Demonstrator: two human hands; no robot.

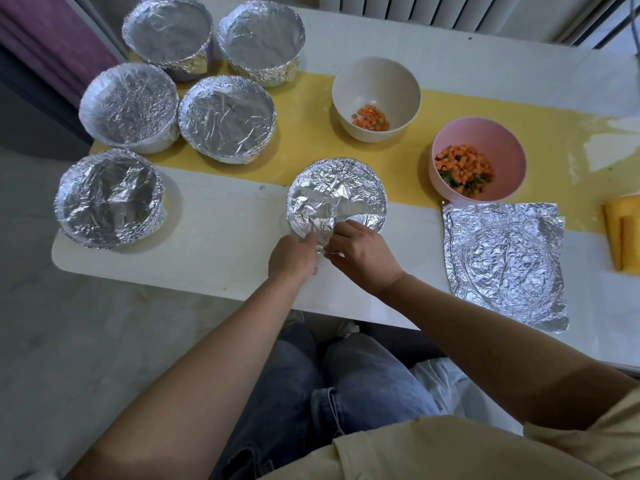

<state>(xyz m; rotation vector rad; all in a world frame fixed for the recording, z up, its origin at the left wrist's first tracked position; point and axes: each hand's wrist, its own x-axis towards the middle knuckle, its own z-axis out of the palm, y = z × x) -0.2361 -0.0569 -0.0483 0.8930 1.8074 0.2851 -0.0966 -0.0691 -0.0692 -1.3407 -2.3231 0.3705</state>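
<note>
The foil-covered bowl (336, 195) I'm working on sits on the desk (221, 244) straight ahead of me, at 12 o'clock from both hands and touching them at its near rim. What matters is the loose foil flap (323, 233): it hangs off the bowl's 6 o'clock edge, right between my hands, with its crease running roughly from 12 to 6. The rest of the rim looks tucked down already, so I judge this flap to be the last bit to fold under.

My left hand (292, 252) is at the flap's 9 o'clock side, fingers curled in and gripping the foil against the bowl's wall. My right hand (360, 252) is at its 3 o'clock side, fingertips drawn together in a pinch on the flap's lower edge. Neither hand is nearer; both are on it. The next move, I think, is to press the flap down and in toward the wall without tearing the thin sheet.

Spare foil sheets (505, 261) lie at 3 o'clock, a pink bowl (512, 150) and a cream bowl (375, 77) of diced carrot stand uncovered at 1 to 2 o'clock, and five wrapped bowls (227, 117) stand from 9 to 11 o'clock.
</note>
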